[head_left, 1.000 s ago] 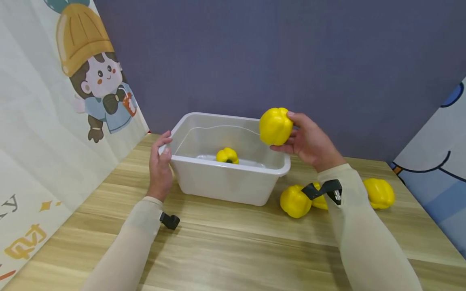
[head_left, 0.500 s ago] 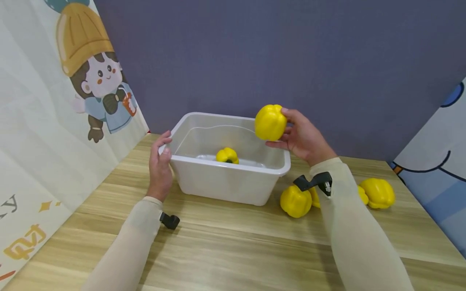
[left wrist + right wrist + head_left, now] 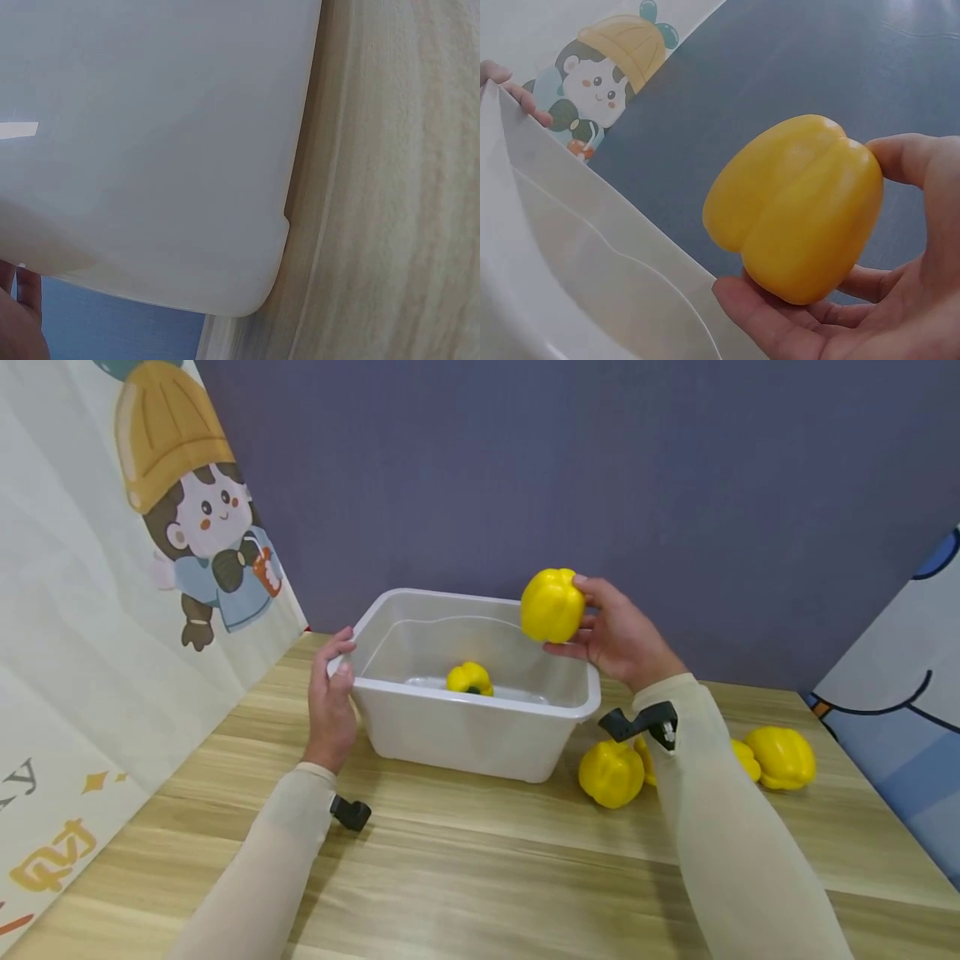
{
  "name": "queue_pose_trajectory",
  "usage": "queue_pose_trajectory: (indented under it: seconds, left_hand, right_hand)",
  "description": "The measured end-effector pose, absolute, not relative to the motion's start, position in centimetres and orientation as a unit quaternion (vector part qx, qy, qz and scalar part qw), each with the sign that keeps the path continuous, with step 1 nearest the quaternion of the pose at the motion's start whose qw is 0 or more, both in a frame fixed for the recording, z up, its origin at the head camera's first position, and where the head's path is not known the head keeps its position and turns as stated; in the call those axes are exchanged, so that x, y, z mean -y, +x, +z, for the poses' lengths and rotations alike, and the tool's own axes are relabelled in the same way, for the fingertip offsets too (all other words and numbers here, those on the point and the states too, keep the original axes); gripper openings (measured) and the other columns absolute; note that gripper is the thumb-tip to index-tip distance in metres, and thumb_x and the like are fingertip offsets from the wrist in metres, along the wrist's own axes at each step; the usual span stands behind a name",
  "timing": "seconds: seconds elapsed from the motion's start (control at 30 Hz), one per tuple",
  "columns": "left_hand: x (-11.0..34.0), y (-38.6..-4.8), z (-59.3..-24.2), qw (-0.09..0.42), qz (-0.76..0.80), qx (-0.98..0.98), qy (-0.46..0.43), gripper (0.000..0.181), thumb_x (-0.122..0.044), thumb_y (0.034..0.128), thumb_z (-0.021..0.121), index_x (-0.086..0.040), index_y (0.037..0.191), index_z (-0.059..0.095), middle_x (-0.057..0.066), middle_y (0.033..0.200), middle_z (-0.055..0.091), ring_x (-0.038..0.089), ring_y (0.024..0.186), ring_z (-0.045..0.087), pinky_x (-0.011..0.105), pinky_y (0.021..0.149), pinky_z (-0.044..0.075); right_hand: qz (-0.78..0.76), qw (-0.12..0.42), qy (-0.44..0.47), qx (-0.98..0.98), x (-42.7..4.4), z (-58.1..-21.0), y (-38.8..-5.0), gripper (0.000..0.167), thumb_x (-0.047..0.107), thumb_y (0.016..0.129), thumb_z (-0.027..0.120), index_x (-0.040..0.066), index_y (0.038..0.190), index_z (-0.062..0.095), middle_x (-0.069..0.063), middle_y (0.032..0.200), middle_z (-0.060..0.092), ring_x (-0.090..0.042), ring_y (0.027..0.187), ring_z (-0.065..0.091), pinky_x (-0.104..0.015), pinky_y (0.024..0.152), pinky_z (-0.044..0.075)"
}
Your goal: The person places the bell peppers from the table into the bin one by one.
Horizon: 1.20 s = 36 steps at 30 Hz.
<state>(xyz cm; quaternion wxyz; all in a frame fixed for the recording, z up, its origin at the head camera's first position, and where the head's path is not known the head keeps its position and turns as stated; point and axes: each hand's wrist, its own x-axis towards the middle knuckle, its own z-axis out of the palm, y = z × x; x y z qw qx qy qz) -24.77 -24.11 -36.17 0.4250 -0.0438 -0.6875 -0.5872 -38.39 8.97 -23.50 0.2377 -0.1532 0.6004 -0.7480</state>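
A yellow bell pepper (image 3: 552, 606) is held between the thumb and fingers of my right hand (image 3: 621, 633), above the right end of a light grey plastic bin (image 3: 465, 732). The right wrist view shows this bell pepper (image 3: 799, 210) close up, the thumb on one side and fingers beneath. My left hand (image 3: 331, 702) grips the bin's left rim, thumb inside the near corner. Inside the bin lies another yellow bell pepper (image 3: 469, 678), partly hidden by the front wall. The left wrist view is mostly filled by the bin's wall (image 3: 150, 150), with some fingers (image 3: 28, 289) at the lower left.
On the wooden table (image 3: 465, 868), right of the bin, sits a yellow bell pepper (image 3: 611, 774). Farther right lies another bell pepper (image 3: 781, 757); more yellow shows behind the right forearm. A dark blue panel (image 3: 465, 477) stands behind the bin.
My right hand has moved left and slightly up with the bell pepper, bringing it farther over the bin. The left hand keeps its grip on the rim.
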Motion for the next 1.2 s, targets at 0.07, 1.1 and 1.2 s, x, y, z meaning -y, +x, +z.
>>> queue_pose_trajectory:
  seconds: [0.07,1.1,1.2]
  left_hand:
    - [24.2,-24.7,-36.2,0.421,-0.587,0.690,-0.040,0.041,-0.020,0.0971,0.041,0.004,0.128,0.051,-0.001,0.148,0.048,0.018,0.140,0.036,0.035,0.112,0.029]
    - [23.9,-24.6,-35.9,0.409,-0.595,0.691,-0.036,0.040,-0.020,0.0976,0.040,0.003,0.128,0.049,-0.003,0.149,0.046,0.017,0.139,0.037,0.036,0.110,0.031]
    - [23.9,-24.6,-35.9,0.410,-0.595,0.690,-0.036,0.040,-0.020,0.0975,0.040,0.003,0.128,0.049,-0.003,0.149,0.046,0.017,0.139,0.037,0.036,0.110,0.031]
  right_hand:
    - [-0.748,0.237,-0.147,-0.602,-8.8,-23.4,-38.5,0.058,0.046,0.096,0.062,0.020,0.144,0.043,-0.017,0.139,0.044,-0.038,0.115,0.058,-0.050,0.090,0.052]
    - [-0.750,0.229,-0.099,-0.612,-7.5,-23.1,-39.9,0.062,0.048,0.093,0.065,0.017,0.142,0.042,-0.018,0.137,0.045,-0.037,0.116,0.057,-0.049,0.089,0.054]
    - [-0.752,0.231,-0.098,-0.610,-7.5,-23.1,-40.1,0.063,0.048,0.093,0.067,0.018,0.142,0.042,-0.018,0.137,0.045,-0.037,0.117,0.056,-0.049,0.089,0.054]
